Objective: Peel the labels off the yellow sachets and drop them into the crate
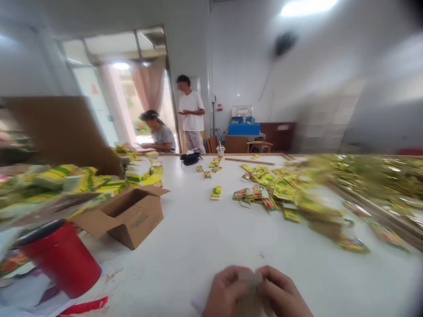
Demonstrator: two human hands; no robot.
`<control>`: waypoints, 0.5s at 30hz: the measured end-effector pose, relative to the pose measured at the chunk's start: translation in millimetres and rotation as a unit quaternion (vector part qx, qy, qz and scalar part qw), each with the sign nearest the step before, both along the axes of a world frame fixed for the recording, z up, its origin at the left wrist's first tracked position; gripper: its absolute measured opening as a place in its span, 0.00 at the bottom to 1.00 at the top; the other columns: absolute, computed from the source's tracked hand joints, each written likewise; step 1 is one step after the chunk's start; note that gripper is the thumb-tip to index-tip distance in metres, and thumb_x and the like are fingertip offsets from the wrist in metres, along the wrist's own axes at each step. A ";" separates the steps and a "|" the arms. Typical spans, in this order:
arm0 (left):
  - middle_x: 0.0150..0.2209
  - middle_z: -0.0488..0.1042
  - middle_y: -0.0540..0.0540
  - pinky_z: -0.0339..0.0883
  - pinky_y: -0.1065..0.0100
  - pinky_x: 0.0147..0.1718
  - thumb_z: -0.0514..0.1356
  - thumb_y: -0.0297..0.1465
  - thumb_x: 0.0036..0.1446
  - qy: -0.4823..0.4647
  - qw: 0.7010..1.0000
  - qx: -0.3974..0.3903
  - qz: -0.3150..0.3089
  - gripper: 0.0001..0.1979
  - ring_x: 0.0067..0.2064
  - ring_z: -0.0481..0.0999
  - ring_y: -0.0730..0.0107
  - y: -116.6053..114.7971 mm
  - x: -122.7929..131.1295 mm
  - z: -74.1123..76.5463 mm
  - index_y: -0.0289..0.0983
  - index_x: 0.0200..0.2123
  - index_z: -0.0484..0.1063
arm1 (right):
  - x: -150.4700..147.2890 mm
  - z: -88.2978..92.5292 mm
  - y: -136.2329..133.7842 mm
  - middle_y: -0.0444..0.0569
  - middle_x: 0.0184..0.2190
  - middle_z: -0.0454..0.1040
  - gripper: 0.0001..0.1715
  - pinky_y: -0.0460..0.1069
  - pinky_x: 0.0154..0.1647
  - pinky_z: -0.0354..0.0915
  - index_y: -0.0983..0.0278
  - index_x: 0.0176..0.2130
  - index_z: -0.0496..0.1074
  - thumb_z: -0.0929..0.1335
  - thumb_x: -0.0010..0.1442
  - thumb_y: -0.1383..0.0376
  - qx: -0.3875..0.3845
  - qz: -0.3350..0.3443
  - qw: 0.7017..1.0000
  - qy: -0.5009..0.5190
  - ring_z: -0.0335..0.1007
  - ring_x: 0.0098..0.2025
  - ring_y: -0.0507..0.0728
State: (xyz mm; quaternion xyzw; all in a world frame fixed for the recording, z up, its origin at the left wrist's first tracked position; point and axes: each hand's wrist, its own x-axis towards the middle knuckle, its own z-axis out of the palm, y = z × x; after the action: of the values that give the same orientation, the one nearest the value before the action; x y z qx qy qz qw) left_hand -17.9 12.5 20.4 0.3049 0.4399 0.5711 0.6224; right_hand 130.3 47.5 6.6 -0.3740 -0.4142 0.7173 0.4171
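Note:
At the bottom middle, my left hand (226, 288) and my right hand (280, 290) are close together, fingers closed on one small blurred item (251, 278). It has a pale grey top edge and looks olive below; its kind is hard to make out. Both hands are over the white table (185, 246). Beyond them to the right spreads a loose pile of small yellow-and-green cartons (284, 187), some showing red prints. A single yellow carton (216, 193) lies apart, nearer the table's middle.
On the left are an open cardboard box (142, 222), a red canister (62, 259) and stacked yellow-green cartons (56, 176). A wooden-edged section at right holds many shiny gold packets (380, 176). Far back are a drink cup (220, 151), a black bag (191, 158) and two people (192, 110).

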 end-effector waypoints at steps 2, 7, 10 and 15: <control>0.33 0.82 0.41 0.74 0.58 0.38 0.71 0.41 0.44 0.050 0.996 0.030 0.065 0.18 0.35 0.81 0.55 3.2 -0.8 1.9 0.35 0.35 0.80 | -1.0 8.3 3.7 0.45 0.19 0.71 0.15 0.46 0.21 0.55 0.65 0.31 0.80 0.76 0.47 0.56 0.090 -0.046 0.993 -0.054 0.61 0.21 0.51; 0.42 0.83 0.42 0.71 0.62 0.48 0.71 0.40 0.45 0.130 0.988 0.019 0.079 0.19 0.48 0.78 0.52 14.3 -10.9 -7.2 0.37 0.40 0.82 | -1.0 7.8 11.2 0.47 0.21 0.75 0.24 0.47 0.24 0.63 0.66 0.37 0.82 0.73 0.53 0.49 0.111 -0.050 0.989 -0.079 0.65 0.22 0.52; 0.43 0.82 0.42 0.74 0.60 0.43 0.68 0.42 0.48 0.126 0.990 0.002 0.062 0.22 0.44 0.80 0.53 12.1 -10.6 -8.8 0.37 0.45 0.80 | 1.6 9.4 7.2 0.46 0.21 0.75 0.21 0.47 0.27 0.65 0.67 0.36 0.82 0.75 0.51 0.51 0.093 -0.049 0.991 -0.078 0.68 0.23 0.52; 0.37 0.83 0.43 0.75 0.65 0.39 0.70 0.39 0.47 0.132 0.991 0.018 0.029 0.17 0.40 0.80 0.57 7.5 -9.8 2.2 0.36 0.39 0.81 | 4.0 15.5 5.1 0.47 0.24 0.78 0.16 0.47 0.29 0.68 0.68 0.34 0.80 0.77 0.49 0.58 0.084 -0.036 0.994 -0.057 0.71 0.26 0.53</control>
State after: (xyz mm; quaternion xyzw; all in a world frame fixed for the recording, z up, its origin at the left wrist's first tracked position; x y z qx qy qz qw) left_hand -27.7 19.9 22.6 0.3759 0.5170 0.5513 0.5362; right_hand 134.3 52.6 22.0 -0.3931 -0.4823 0.6419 0.4481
